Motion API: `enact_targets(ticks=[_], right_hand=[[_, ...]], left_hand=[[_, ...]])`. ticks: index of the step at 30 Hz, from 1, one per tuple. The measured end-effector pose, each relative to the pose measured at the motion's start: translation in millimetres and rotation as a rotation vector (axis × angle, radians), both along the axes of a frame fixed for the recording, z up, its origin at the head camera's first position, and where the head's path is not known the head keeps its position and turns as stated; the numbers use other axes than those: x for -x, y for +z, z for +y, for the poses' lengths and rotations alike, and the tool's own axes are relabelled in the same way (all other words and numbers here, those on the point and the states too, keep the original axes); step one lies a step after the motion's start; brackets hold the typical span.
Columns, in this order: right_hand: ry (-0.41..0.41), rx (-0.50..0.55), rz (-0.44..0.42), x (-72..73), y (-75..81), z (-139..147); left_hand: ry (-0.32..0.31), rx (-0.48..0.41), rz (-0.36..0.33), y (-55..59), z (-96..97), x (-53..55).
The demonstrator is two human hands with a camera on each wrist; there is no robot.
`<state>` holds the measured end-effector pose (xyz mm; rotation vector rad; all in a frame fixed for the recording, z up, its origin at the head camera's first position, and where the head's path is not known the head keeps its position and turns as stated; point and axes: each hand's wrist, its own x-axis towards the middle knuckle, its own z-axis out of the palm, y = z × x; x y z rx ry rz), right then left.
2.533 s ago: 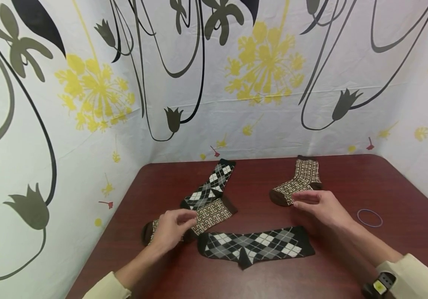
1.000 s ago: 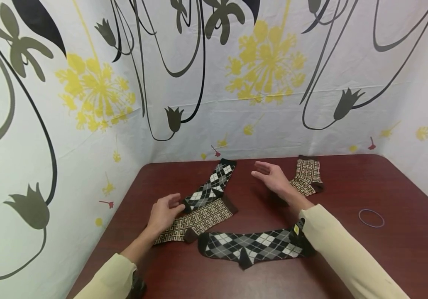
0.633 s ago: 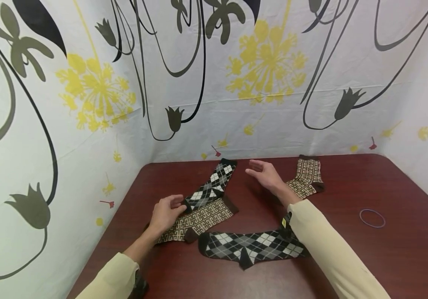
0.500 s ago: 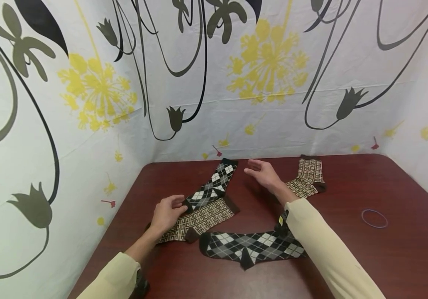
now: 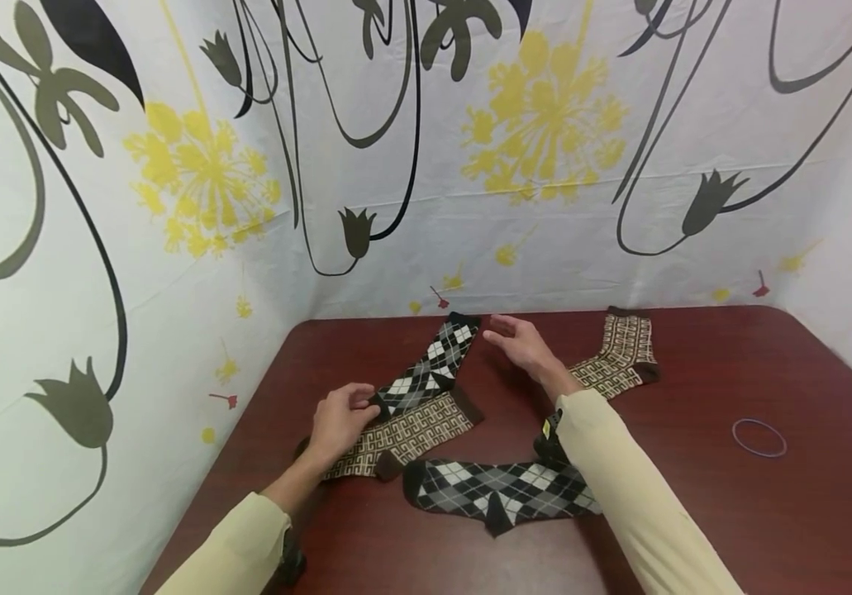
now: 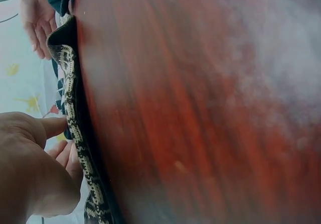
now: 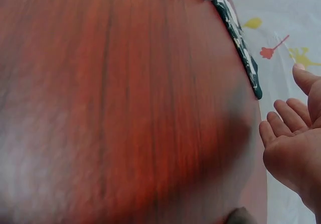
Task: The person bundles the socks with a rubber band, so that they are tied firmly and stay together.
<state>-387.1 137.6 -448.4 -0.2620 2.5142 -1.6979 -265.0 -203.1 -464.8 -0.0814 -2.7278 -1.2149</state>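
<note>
My left hand (image 5: pixel 340 421), fingers loosely bent and holding nothing, hovers over the left part of a brown-and-cream patterned sock (image 5: pixel 426 426), near the toe of a black, grey and white argyle sock (image 5: pixel 429 364). That sock's toe end meets the patterned one. In the left wrist view, the patterned sock (image 6: pixel 75 118) shows edge-on beside the fingers. Beyond it, my right hand (image 5: pixel 522 343) is relaxed and empty, its fingertips close to the cuff of the far argyle sock. The right wrist view shows its palm and spread thumb beside that sock (image 7: pixel 238 38).
A second argyle sock (image 5: pixel 500 492) lies flat nearer to me, partly covered by the right sleeve. Another patterned sock (image 5: pixel 619 355) lies at the back right, and a thin purple ring (image 5: pixel 759 438) farther right. Printed cloth (image 5: pixel 411 165) surrounds the dark red table (image 5: pixel 693 496).
My right hand has moved left and away from me, from the back-right patterned sock to near the far argyle sock's cuff. The left hand has shifted slightly farther forward. The socks stay put.
</note>
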Motion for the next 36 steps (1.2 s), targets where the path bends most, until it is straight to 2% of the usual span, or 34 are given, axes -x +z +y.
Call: enact_targets(ticks=[7, 13, 17, 27, 36], right_hand=[[0.068, -0.047, -0.056, 5.7, -2.1, -12.3], [0.126, -0.075, -0.055, 9.4, -4.9, -20.3], [0.136, -0.087, -0.059, 11.9, -6.3, -23.3], [0.023, -0.107, -0.074, 22.1, -11.9, -30.1], [-0.047, -0.104, -0.083, 30.6, -12.6, -34.8]], left_hand=[[0.020, 0.027, 0.007, 0.9, -0.1, 1.5], [0.034, 0.038, 0.004, 1.4, -0.6, 0.5], [0.034, 0.038, 0.014, 1.1, -0.4, -0.1], [0.016, 0.036, 0.024, 4.4, 2.0, 2.6], [0.023, 0.048, 0.018, 4.7, 2.3, 2.8]])
